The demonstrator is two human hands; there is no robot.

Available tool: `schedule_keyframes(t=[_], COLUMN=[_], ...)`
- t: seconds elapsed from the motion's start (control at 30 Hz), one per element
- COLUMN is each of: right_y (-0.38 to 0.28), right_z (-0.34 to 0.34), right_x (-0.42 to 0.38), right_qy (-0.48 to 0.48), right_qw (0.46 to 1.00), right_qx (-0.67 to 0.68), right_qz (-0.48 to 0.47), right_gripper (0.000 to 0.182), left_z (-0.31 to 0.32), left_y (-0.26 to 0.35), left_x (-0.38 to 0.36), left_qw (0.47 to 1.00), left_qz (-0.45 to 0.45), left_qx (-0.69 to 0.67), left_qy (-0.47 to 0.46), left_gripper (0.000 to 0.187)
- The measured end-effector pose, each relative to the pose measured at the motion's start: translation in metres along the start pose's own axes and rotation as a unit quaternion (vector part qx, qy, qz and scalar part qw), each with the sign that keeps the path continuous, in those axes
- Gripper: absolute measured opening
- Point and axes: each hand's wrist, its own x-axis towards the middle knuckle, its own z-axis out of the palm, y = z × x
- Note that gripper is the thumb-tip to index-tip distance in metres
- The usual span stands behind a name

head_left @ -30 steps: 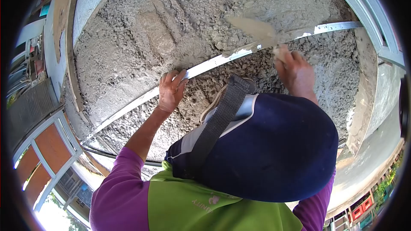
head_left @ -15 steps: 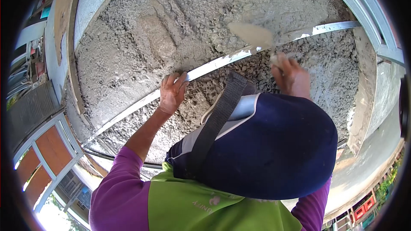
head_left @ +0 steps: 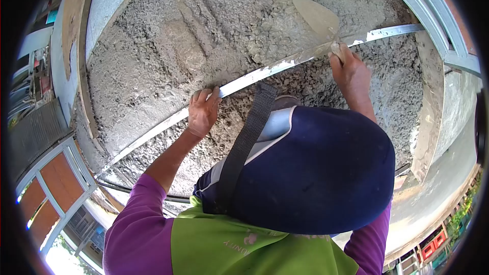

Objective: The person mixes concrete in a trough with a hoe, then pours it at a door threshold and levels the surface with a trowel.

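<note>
My left hand is closed over a long light metal straightedge, which lies slantwise across rough wet concrete. Mortar smears coat its right-hand stretch. In my right hand is the handle of a pointed trowel. The trowel's blade, dulled with grey mortar, extends beyond the straightedge over the wet surface, tip toward the upper left. Fingers wrap the handle right by the near side of the straightedge.
A dark blue cap covers much of the lower middle. Wooden boards border the concrete at left, and another board at right. A metal frame curves along the upper right. Orange-panelled window frames stand lower left.
My right hand has moved up and slightly right with the trowel, its blade now higher and farther above the straightedge. The left hand keeps its hold on the straightedge.
</note>
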Motion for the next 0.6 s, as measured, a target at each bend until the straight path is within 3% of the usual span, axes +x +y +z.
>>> schedule_keyframes(t=[0.1, 0.2, 0.33, 0.47, 0.6], right_y=[-0.020, -0.073, -0.088, -0.087, -0.101], right_z=[0.033, 0.043, 0.048, 0.051, 0.053], right_x=[-0.019, -0.048, -0.054, -0.053, -0.063], right_qy=[-0.047, -0.070, -0.058, -0.098, -0.115], right_qw=[0.997, 0.997, 0.993, 0.994, 0.986], right_qx=[0.068, 0.035, 0.087, 0.049, 0.080], right_qz=[0.010, -0.016, -0.048, 0.006, -0.095], right_gripper=[0.031, 0.036, 0.044, 0.043, 0.044], left_z=[0.002, 0.005, -0.002, 0.002, 0.004], left_y=[-0.005, -0.004, 0.001, 0.000, -0.001], left_x=[0.000, -0.004, 0.002, 0.001, 0.000], left_qw=[1.000, 1.000, 1.000, 1.000, 0.999], left_qz=[0.005, 0.008, 0.002, -0.002, -0.002], left_qx=[0.014, 0.019, 0.000, 0.002, -0.003], left_qy=[0.004, 0.006, -0.001, 0.021, 0.032], left_gripper=[0.036, 0.036, 0.036, 0.035, 0.036])
